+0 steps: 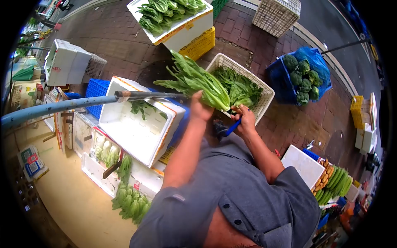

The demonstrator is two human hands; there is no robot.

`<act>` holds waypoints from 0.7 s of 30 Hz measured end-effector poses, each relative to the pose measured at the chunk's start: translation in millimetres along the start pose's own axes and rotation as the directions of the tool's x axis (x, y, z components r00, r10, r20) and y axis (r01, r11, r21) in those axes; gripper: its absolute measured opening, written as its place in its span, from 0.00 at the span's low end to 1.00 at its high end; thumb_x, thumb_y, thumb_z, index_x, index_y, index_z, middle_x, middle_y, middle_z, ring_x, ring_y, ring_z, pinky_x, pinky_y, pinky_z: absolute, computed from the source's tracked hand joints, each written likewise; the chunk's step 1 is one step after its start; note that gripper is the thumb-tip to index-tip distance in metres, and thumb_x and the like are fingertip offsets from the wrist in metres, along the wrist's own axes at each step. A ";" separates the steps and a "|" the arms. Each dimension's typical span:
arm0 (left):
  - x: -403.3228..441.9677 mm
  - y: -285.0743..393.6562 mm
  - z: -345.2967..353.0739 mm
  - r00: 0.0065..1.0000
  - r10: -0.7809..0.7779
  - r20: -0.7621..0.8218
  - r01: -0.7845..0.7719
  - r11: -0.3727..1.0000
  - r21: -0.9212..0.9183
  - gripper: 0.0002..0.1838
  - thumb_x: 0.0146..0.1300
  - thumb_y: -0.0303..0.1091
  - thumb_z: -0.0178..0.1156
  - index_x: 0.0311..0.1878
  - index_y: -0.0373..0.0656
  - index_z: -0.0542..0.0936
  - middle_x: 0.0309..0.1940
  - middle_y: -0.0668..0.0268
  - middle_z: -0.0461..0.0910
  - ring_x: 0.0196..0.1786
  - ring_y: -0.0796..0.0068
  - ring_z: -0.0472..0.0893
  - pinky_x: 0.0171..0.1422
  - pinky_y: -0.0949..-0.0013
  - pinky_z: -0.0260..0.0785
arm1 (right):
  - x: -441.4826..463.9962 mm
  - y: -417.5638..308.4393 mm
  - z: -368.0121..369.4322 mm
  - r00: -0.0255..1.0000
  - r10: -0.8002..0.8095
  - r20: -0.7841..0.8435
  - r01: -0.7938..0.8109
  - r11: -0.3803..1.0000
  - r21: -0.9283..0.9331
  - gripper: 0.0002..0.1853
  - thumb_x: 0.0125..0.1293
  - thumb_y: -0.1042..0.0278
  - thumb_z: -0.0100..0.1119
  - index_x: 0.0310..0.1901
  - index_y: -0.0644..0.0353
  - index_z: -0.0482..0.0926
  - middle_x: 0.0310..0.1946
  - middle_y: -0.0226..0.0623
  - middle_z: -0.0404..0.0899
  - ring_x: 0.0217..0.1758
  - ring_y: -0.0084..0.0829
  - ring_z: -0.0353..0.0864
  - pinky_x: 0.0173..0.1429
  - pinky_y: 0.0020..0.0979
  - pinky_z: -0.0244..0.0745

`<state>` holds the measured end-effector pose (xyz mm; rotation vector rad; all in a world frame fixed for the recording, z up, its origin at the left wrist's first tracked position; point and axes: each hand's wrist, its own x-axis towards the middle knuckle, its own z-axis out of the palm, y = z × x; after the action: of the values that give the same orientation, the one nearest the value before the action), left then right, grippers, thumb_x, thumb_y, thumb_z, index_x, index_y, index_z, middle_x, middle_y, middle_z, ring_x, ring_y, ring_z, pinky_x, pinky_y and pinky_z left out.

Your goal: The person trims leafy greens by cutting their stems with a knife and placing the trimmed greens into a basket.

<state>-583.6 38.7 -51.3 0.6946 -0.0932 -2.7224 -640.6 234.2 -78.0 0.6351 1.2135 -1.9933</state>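
At the left edge of a crate (pixel 266 96) holding greens (pixel 240 86), a bunch of leaves (pixel 202 78) lies in the left grip (pixel 201 108), with a tub (pixel 281 87) of broccoli (pixel 305 81) to the crate's right, a foam box (pixel 124 124) left of the grip, and lettuces (pixel 165 14) in a second foam box (pixel 199 19) ahead.

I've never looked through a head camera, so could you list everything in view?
Leafy bunch: one, green, centre
Tool: one, blue, centre
Slatted crate: one, cream, centre
Loose leaves: many, green, inside it
Broccoli: several, green, right, in blue crate
Foam boxes: several, white, left and top
Leafy greens: many, green, top box
Long vegetables: many, green, lower right
Produce: many, orange, lower right
Cabbages: several, pale green, lower left
Pole: one, blue, left
Far edges: too small to list
Shirt: one, grey, bottom
Left hand: one, bare, holding the bunch
Right hand: one, bare, holding the tool
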 end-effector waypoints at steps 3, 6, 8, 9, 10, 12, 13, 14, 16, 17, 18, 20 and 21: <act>1.2 -4.6 -15.5 1.000 -0.030 -0.008 0.030 1.000 -0.003 0.23 0.60 0.31 0.63 0.59 0.39 0.76 0.53 0.61 0.81 0.56 0.60 0.81 0.67 0.54 0.72 | -9.4 -2.9 1.3 0.927 -0.373 -0.025 0.327 0.841 -0.432 0.14 0.72 0.63 0.60 0.51 0.64 0.77 0.41 0.39 0.82 0.27 0.22 0.74 0.35 0.30 0.79; -1.4 -12.3 -10.6 0.999 0.035 0.003 -0.035 0.990 0.137 0.25 0.62 0.36 0.63 0.60 0.37 0.75 0.55 0.58 0.81 0.57 0.60 0.81 0.67 0.55 0.72 | -25.1 -15.3 8.5 0.705 -0.573 0.418 0.656 0.305 -0.690 0.13 0.65 0.66 0.68 0.45 0.65 0.80 0.37 0.35 0.79 0.33 0.30 0.76 0.41 0.33 0.73; 1.6 -15.9 -14.8 0.999 0.051 0.013 -0.052 0.990 0.130 0.23 0.63 0.31 0.62 0.60 0.36 0.75 0.53 0.58 0.81 0.57 0.60 0.80 0.67 0.54 0.72 | -41.8 -21.3 33.6 0.566 -0.578 0.588 0.769 0.113 -0.629 0.13 0.61 0.67 0.71 0.43 0.63 0.80 0.34 0.39 0.77 0.33 0.36 0.76 0.39 0.34 0.74; -0.1 -17.6 -10.9 0.997 0.076 0.003 -0.075 0.985 0.153 0.22 0.63 0.30 0.62 0.60 0.35 0.75 0.53 0.58 0.81 0.57 0.60 0.80 0.67 0.54 0.72 | -45.2 -22.4 41.4 0.553 -0.597 0.582 0.749 0.050 -0.661 0.12 0.60 0.67 0.72 0.41 0.61 0.79 0.32 0.41 0.76 0.34 0.42 0.78 0.39 0.36 0.74; -1.7 -19.7 -6.7 0.995 0.102 -0.006 -0.100 0.980 0.174 0.22 0.63 0.29 0.61 0.60 0.35 0.74 0.53 0.58 0.81 0.57 0.59 0.80 0.67 0.53 0.72 | -43.9 -21.0 41.0 0.562 -0.585 0.584 0.731 0.022 -0.682 0.12 0.60 0.67 0.72 0.40 0.61 0.79 0.33 0.42 0.77 0.34 0.43 0.79 0.39 0.37 0.75; -2.3 -22.2 -5.7 0.984 0.181 -0.005 -0.175 0.960 0.216 0.22 0.62 0.24 0.61 0.60 0.35 0.74 0.53 0.58 0.81 0.56 0.60 0.81 0.66 0.53 0.73 | -37.5 -14.8 35.2 0.581 -0.560 0.591 0.695 -0.037 -0.718 0.12 0.60 0.67 0.72 0.40 0.61 0.79 0.33 0.44 0.78 0.35 0.45 0.80 0.38 0.39 0.75; -2.2 -22.5 -10.0 0.982 0.188 -0.013 -0.180 0.956 0.230 0.22 0.62 0.23 0.62 0.60 0.36 0.74 0.53 0.58 0.81 0.56 0.60 0.81 0.66 0.53 0.73 | -36.2 -11.2 32.7 0.584 -0.553 0.594 0.687 -0.052 -0.725 0.10 0.61 0.69 0.70 0.40 0.60 0.79 0.32 0.45 0.78 0.33 0.48 0.80 0.37 0.41 0.75; -1.8 -23.4 -13.6 0.981 0.192 -0.020 -0.181 0.952 0.245 0.22 0.62 0.23 0.62 0.60 0.36 0.75 0.53 0.58 0.81 0.56 0.60 0.81 0.65 0.54 0.73 | -35.3 -8.3 30.5 0.580 -0.555 0.596 0.686 -0.062 -0.725 0.10 0.61 0.69 0.69 0.39 0.60 0.79 0.32 0.45 0.78 0.33 0.48 0.80 0.37 0.42 0.75; 2.4 -25.9 -20.6 0.978 0.207 -0.031 -0.192 0.946 0.260 0.23 0.61 0.21 0.64 0.60 0.38 0.75 0.52 0.62 0.81 0.54 0.63 0.81 0.63 0.56 0.74 | -30.8 -5.4 29.5 0.566 -0.563 0.602 0.685 -0.085 -0.723 0.09 0.61 0.69 0.68 0.39 0.60 0.79 0.31 0.45 0.78 0.32 0.49 0.80 0.36 0.42 0.75; 3.2 -27.3 -24.8 0.978 0.205 -0.041 -0.188 0.946 0.264 0.23 0.60 0.20 0.66 0.59 0.40 0.76 0.52 0.65 0.81 0.54 0.66 0.81 0.63 0.59 0.74 | -28.4 -3.4 29.4 0.562 -0.568 0.600 0.683 -0.090 -0.725 0.09 0.63 0.69 0.67 0.37 0.63 0.77 0.30 0.47 0.78 0.31 0.50 0.79 0.36 0.43 0.74; 3.2 -28.1 -25.8 0.978 0.203 -0.054 -0.182 0.946 0.268 0.24 0.59 0.19 0.67 0.59 0.41 0.77 0.52 0.68 0.81 0.54 0.69 0.80 0.62 0.62 0.73 | -26.1 -1.7 28.9 0.551 -0.576 0.603 0.687 -0.096 -0.720 0.09 0.63 0.69 0.67 0.37 0.63 0.77 0.30 0.47 0.79 0.31 0.50 0.80 0.36 0.43 0.74; 4.4 -31.0 -28.1 0.964 0.257 -0.064 -0.227 0.927 0.298 0.24 0.58 0.20 0.67 0.59 0.42 0.77 0.51 0.69 0.81 0.53 0.70 0.80 0.60 0.63 0.73 | -21.9 1.1 26.8 0.533 -0.590 0.606 0.694 -0.106 -0.713 0.08 0.64 0.69 0.66 0.37 0.63 0.78 0.31 0.47 0.79 0.31 0.50 0.80 0.36 0.43 0.74; 2.0 -31.9 -24.9 0.958 0.277 -0.078 -0.243 0.923 0.300 0.24 0.58 0.20 0.68 0.59 0.42 0.77 0.51 0.69 0.81 0.52 0.71 0.80 0.60 0.63 0.73 | -19.6 2.4 26.2 0.528 -0.600 0.601 0.688 -0.111 -0.717 0.08 0.64 0.69 0.65 0.38 0.63 0.78 0.31 0.47 0.79 0.31 0.49 0.80 0.36 0.43 0.74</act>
<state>-583.0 68.5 -78.6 0.8556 -0.5243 -2.4278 -627.7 216.2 -53.9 -0.9129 2.6507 -1.3274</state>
